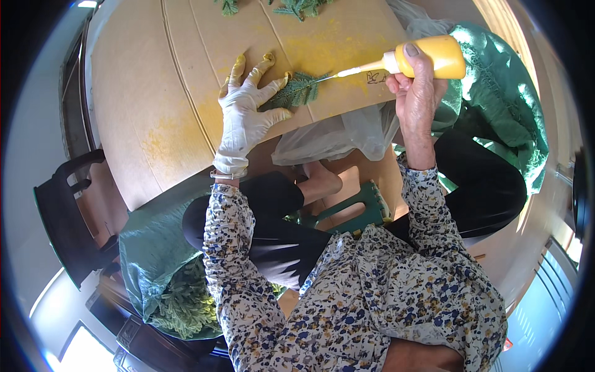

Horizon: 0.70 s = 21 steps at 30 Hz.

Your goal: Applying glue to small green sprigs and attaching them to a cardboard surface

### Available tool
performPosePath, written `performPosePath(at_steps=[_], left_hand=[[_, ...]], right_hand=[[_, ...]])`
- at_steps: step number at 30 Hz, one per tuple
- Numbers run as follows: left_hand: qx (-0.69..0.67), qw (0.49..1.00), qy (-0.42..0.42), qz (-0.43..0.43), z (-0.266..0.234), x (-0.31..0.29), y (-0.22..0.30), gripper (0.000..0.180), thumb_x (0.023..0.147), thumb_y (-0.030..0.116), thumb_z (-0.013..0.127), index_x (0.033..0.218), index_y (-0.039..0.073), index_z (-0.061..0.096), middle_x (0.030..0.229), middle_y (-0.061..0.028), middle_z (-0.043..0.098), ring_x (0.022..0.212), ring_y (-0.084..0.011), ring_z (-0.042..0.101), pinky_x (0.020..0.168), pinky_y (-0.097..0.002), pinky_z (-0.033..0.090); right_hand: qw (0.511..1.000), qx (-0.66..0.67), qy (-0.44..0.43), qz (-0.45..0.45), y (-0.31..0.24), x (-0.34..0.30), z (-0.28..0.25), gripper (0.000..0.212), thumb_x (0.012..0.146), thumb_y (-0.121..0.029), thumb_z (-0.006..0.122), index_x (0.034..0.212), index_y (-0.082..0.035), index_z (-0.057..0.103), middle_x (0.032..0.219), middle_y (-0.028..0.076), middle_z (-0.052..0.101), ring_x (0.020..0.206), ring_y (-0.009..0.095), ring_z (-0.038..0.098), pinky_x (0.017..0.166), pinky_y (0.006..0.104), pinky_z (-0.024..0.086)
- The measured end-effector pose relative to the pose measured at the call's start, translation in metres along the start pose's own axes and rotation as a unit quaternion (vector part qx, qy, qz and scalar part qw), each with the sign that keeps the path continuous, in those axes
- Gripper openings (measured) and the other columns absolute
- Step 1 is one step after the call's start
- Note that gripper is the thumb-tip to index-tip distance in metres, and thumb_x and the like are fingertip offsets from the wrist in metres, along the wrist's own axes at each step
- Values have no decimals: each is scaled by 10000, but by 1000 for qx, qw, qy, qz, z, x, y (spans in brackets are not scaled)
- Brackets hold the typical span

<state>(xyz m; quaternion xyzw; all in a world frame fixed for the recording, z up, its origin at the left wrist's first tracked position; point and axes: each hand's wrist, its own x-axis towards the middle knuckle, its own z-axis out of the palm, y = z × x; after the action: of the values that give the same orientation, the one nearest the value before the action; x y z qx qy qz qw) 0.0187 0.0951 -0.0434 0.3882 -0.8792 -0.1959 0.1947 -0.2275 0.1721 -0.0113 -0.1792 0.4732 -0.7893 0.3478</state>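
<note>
My left hand (245, 108), in a white glove with yellow-stained fingertips, lies with its fingers spread on the brown cardboard (139, 80). Beside its forefinger and thumb is a green artificial fir sprig (302, 93), partly covered by the hand. My bare right hand (423, 102) grips a yellow squeeze bottle (441, 57), held tilted with the nozzle toward the left. The thin tip of that nozzle reaches the sprig; whether anything comes out is too small to see.
More green sprigs (300, 7) lie at the cardboard's far edge. Clear plastic sheeting (347, 133) hangs under its near edge. A green sack (158, 248) holding fir pieces (186, 304) sits at lower left, another green sack (505, 80) at right. A dark chair (71, 211) stands left.
</note>
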Motion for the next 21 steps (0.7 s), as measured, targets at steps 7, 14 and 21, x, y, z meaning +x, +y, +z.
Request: performPosePath(at_steps=[7, 14, 21], left_hand=[[13, 1000, 17, 13, 4, -3, -4, 565, 540, 341, 809, 1080, 218, 697, 1323, -19, 514, 1311, -323, 331, 1069, -461, 221], [51, 984, 170, -12, 11, -30, 20, 252, 669, 185, 709, 921, 171, 701, 709, -70, 595, 676, -272, 564, 619, -391, 465], [215, 852, 445, -175, -61, -149, 59, 219, 674, 92, 744, 882, 139, 693, 877, -35, 672, 818, -218, 624, 744, -315, 507]], right_hand=[[1000, 5, 27, -15, -1, 10, -20, 214, 795, -186, 684, 879, -37, 554, 704, 7, 520, 471, 48, 363, 435, 220, 341], [993, 105, 56, 13, -8, 25, -43, 225, 840, -147, 619, 974, 22, 555, 842, 116, 602, 548, 116, 514, 447, 194, 399], [998, 61, -5, 28, 6, 50, -52, 309, 826, -207, 640, 961, 57, 552, 929, 143, 591, 817, 224, 583, 651, 261, 430]])
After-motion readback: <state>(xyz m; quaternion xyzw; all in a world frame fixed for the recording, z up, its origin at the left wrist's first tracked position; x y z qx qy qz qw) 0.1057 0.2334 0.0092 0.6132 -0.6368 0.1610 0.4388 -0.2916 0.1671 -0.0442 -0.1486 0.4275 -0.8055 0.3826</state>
